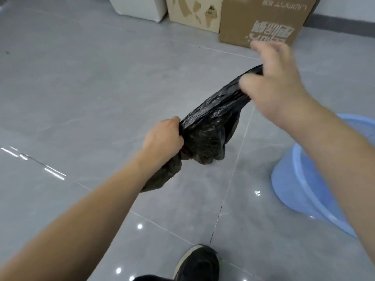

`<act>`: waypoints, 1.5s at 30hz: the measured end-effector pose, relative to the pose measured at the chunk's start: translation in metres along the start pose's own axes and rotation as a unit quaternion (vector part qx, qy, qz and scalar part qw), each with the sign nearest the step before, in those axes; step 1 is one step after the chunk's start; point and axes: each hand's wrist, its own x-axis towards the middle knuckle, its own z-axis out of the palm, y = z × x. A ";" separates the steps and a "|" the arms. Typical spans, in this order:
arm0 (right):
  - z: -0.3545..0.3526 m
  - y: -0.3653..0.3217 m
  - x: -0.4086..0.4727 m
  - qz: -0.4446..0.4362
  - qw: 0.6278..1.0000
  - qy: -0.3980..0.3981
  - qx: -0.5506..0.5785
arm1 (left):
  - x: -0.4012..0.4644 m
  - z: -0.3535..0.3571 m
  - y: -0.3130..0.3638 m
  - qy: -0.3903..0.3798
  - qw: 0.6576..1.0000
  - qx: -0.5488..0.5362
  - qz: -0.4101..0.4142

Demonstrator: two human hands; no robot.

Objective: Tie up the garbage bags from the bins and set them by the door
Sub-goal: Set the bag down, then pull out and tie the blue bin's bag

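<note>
Left hand (162, 136) fisted on one gathered end of black garbage bag (205, 136), right hand (269, 84) pinching the other, bag held stretched above floor left of blue basin (304, 179). Knot unfinished; no door visible.

Bag (207, 126) stretched between both hands above floor (81, 88); basin (300, 179) right; boxes (261, 19) behind; shoe (199, 262) below.

Right hand (272, 78) blurred, fingers indistinct. Blue basin (300, 179) cut off by right edge. Black shoe (199, 262) cropped at bottom. Cardboard boxes (261, 19) clipped at top.
</note>
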 end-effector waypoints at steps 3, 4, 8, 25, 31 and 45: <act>0.036 -0.010 -0.017 -0.170 0.891 -0.148 -0.395 | 0.006 -0.009 0.004 -0.031 0.999 -0.008 0.024; 0.049 -0.008 -0.020 -0.203 0.830 -0.162 -0.494 | 0.004 -0.008 0.005 -0.039 0.999 0.001 0.038; 0.074 0.004 -0.010 -0.216 0.689 -0.204 -0.661 | -0.008 0.002 0.008 -0.112 0.989 0.040 0.085; 0.090 0.040 0.016 0.111 0.710 -0.447 -0.532 | -0.010 0.039 -0.042 -0.321 0.931 -0.001 -0.172; 0.082 0.064 0.001 0.253 0.753 -0.519 -0.317 | -0.035 0.067 -0.043 -0.578 0.758 -0.111 -0.282; 0.090 0.083 -0.019 0.366 0.591 -0.357 0.624 | -0.014 0.062 -0.045 0.002 0.960 -0.209 -0.187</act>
